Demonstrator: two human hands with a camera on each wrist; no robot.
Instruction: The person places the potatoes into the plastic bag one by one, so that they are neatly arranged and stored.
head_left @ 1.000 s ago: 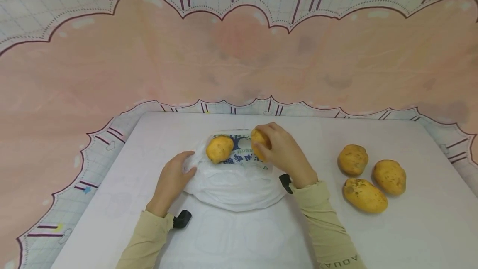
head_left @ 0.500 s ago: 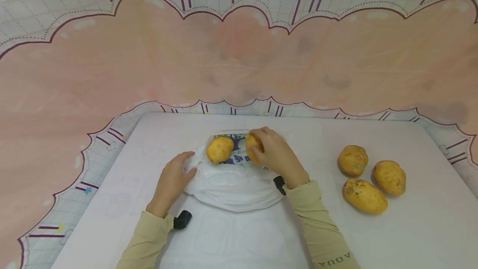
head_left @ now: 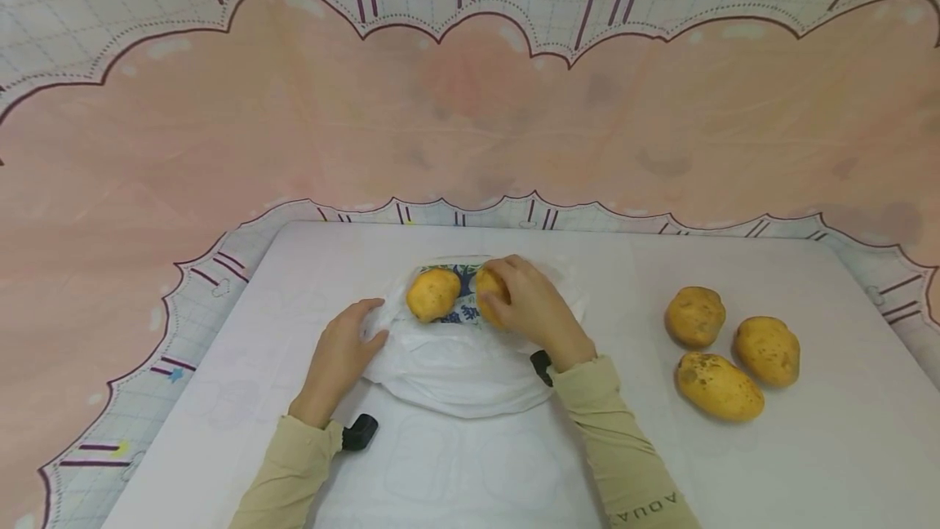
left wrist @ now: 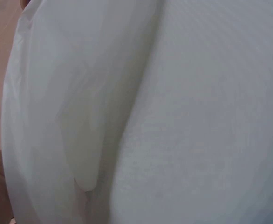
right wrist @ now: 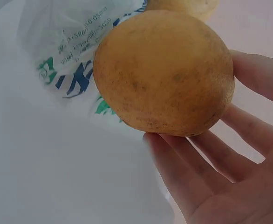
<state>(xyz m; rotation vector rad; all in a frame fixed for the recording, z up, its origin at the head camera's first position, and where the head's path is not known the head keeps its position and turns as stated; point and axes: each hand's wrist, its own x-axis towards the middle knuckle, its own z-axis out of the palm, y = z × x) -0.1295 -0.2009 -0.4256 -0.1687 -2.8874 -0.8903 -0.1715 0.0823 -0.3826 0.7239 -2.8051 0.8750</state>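
In the head view my right hand (head_left: 534, 307) grips a yellow potato (head_left: 488, 294) over the mouth of a white plastic bag (head_left: 463, 370). The right wrist view shows this potato (right wrist: 164, 72) large, with thumb and fingertips around its side and underside. Another potato (head_left: 433, 295) lies within the bag's mouth, on its blue and green print. My left hand (head_left: 334, 362) is at the bag's left edge, thumb and fingers spread apart and touching the plastic. White film (left wrist: 52, 112) fills much of the left wrist view and hides most of that hand.
To the right on the white table (head_left: 455, 480) sit three more potatoes: a round one (head_left: 694, 317), another (head_left: 767, 351) beside it, and a long spotted one (head_left: 720, 386) in front. A patterned cloth (head_left: 470, 121) hangs behind the table's far edge.
My right hand has shifted left with its potato, closer to the one in the bag's mouth. The left hand and the three potatoes on the right have stayed in place.
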